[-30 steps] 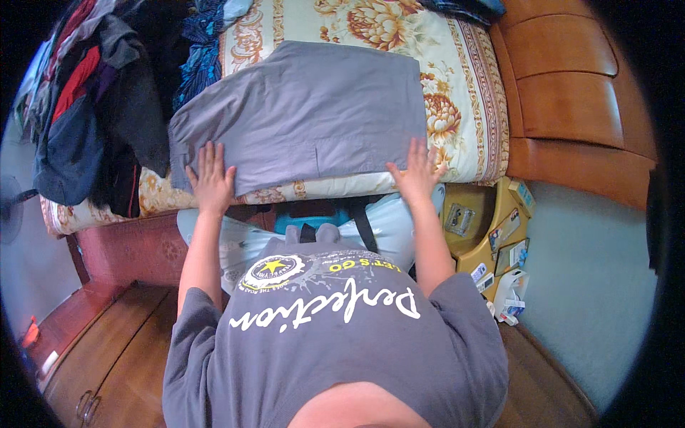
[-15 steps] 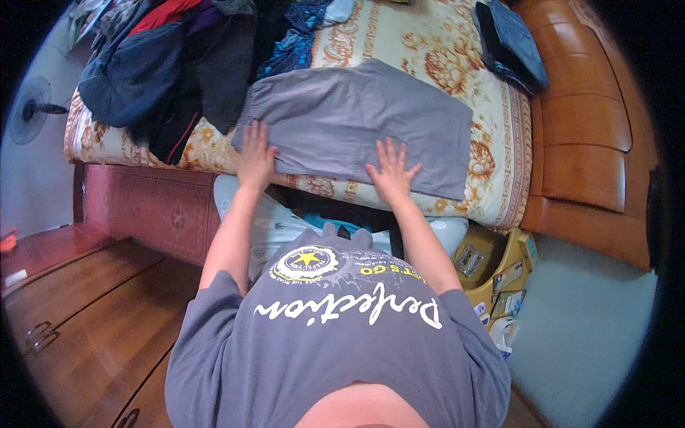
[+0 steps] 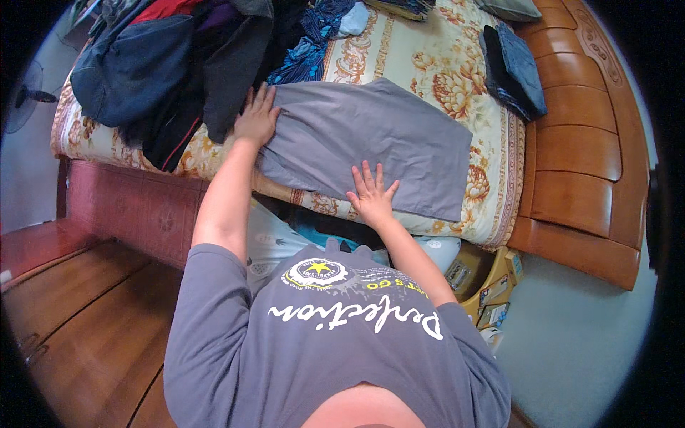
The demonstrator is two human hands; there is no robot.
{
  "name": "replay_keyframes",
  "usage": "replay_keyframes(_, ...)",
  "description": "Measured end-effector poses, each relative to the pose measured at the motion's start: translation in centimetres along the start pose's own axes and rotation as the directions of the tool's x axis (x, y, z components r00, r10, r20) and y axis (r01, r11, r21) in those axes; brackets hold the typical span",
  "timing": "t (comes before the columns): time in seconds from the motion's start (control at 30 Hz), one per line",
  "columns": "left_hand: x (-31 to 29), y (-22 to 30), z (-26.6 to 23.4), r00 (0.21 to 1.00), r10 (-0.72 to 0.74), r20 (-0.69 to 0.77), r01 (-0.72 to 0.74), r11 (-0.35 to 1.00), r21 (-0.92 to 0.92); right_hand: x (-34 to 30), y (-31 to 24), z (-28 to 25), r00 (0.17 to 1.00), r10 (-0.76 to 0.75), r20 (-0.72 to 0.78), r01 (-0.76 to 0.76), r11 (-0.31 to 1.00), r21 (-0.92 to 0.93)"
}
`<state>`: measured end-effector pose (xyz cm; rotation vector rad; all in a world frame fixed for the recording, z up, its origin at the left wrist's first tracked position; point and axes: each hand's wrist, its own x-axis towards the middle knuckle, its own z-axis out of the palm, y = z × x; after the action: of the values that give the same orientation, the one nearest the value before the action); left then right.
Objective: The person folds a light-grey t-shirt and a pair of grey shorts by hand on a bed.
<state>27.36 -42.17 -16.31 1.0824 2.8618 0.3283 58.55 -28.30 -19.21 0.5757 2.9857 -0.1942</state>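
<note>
A pair of grey shorts (image 3: 371,135), doubled over lengthwise, lies flat on the patterned bedspread (image 3: 499,178) near the bed's front edge. My left hand (image 3: 257,121) is open at the left, waist end of the shorts, its fingers spread and pointing away from me. Along the near edge, right of the middle, my right hand (image 3: 372,196) rests flat on the cloth with fingers apart. Neither hand grips anything. A few soft creases run across the fabric between them.
Dark clothes (image 3: 135,71) are heaped at the left, close to my left hand, with a blue patterned garment (image 3: 303,53) beside them. Folded jeans (image 3: 519,71) lie by the wooden headboard (image 3: 578,143). A yellow box (image 3: 492,285) stands below the bed's right front corner.
My left hand has slid away from me along the waist end of the shorts, to their far left corner. My right hand stays on the near edge, a little further left. The view has shifted slightly.
</note>
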Motion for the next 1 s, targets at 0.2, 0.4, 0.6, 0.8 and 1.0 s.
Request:
replay_keyframes(0.2,1.3,0.7,-1.4,0.972,0.166,-0.167,-0.18,0.981,-0.071,4.9,2.7,-4.4,0.988,0.134,-0.071,-0.098,0.921,0.377)
replay_keyframes(0.4,3.0,0.3,-0.2,0.955,0.271,-0.121,-0.274,0.962,-0.012,18.7,14.0,-6.9,0.9,0.258,-0.351,-0.131,0.929,0.347)
replay_keyframes(0.6,4.2,0.0,-3.0,0.97,0.211,0.122,-0.203,0.976,-0.075,24.3,16.5,-7.5,0.96,0.128,0.248,-0.188,0.954,0.235)
replay_keyframes(0.8,5.7,1.0,-6.9,0.904,0.394,0.165,-0.388,0.919,-0.066,23.6,22.3,-9.2,0.813,0.05,0.581,-0.128,0.987,0.094)
replay_keyframes(1.0,5.2,-0.2,-6.8,0.942,0.274,0.192,-0.222,0.941,-0.254,19.5,24.0,-11.0,0.853,0.132,0.505,-0.26,0.946,0.191)
